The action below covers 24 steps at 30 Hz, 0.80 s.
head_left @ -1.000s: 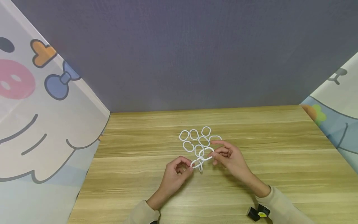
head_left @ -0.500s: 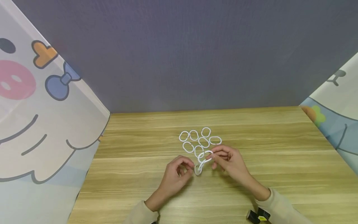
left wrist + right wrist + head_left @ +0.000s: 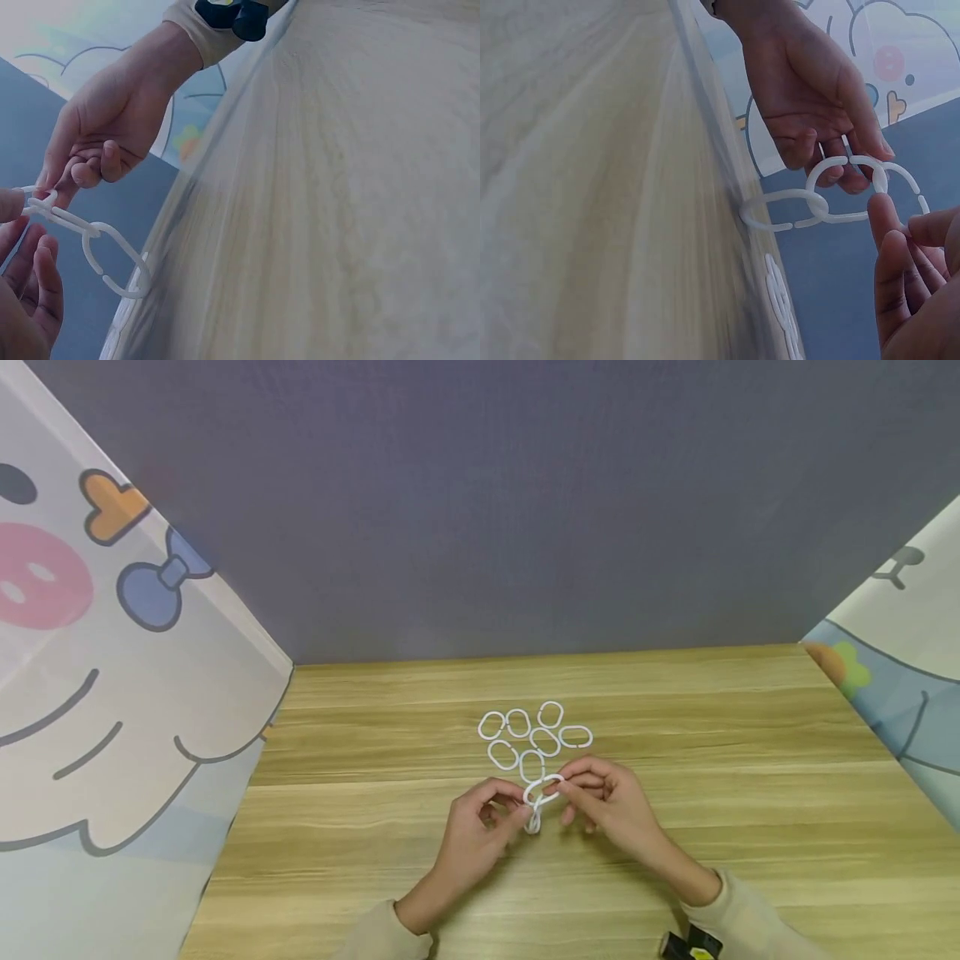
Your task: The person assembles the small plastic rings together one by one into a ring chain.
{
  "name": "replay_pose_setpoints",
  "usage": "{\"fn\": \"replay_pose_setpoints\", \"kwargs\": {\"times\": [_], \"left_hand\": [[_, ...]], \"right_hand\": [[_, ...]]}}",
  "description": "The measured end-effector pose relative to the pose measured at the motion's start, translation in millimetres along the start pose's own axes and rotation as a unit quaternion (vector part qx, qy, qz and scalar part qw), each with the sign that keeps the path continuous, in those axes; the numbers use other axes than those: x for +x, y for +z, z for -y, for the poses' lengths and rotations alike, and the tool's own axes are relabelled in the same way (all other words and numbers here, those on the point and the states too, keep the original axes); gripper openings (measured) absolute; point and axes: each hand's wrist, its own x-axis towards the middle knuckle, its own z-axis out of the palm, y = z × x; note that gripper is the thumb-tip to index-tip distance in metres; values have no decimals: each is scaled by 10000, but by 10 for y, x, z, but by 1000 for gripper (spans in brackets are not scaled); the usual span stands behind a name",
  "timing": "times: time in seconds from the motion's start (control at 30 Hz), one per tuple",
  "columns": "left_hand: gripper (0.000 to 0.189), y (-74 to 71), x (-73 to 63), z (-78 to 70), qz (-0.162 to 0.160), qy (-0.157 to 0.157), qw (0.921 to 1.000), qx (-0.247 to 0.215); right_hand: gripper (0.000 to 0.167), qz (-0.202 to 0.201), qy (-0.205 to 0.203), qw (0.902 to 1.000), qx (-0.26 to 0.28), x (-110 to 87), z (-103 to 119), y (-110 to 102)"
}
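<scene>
A short chain of white plastic oval split rings is held over the table. Its upper ring (image 3: 551, 777) slants between both hands. Thumb and index finger of my right hand (image 3: 618, 806) pinch the right end of that ring. My left hand (image 3: 476, 835) pinches the chain at the ring's left end, where the links join. Below the fingertips the other links dangle bunched together in the head view. The right wrist view shows a middle link (image 3: 844, 217) with the lowest ring (image 3: 780, 193) hooked through it. In the left wrist view this lowest ring (image 3: 88, 259) hangs free of both hands.
Several loose white rings (image 3: 576, 727) lie in a cluster on the wooden table (image 3: 375, 727), just beyond the hands. A dark grey panel (image 3: 480, 527) rises behind the table. Cartoon-printed panels (image 3: 150, 735) flank it. A black device (image 3: 690, 943) sits at the right cuff.
The left fingers released their ring, which swung down, then took hold at the upper ring's left end. My right hand lowered the upper ring slightly toward the left and uncovered a loose ring.
</scene>
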Motion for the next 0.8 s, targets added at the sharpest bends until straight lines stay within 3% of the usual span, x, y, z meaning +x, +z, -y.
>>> {"fn": "replay_pose_setpoints", "kwargs": {"times": [0.37,0.8], "left_hand": [[9,-19,-24,3,-180,7,9995,-269],[8,-89,-95,17,-270,-137,9988,-390]], "right_hand": [[9,141,-52,9997,195,-38,7,91],[11,179,-148,9997,-37,-48,-22,122]]}}
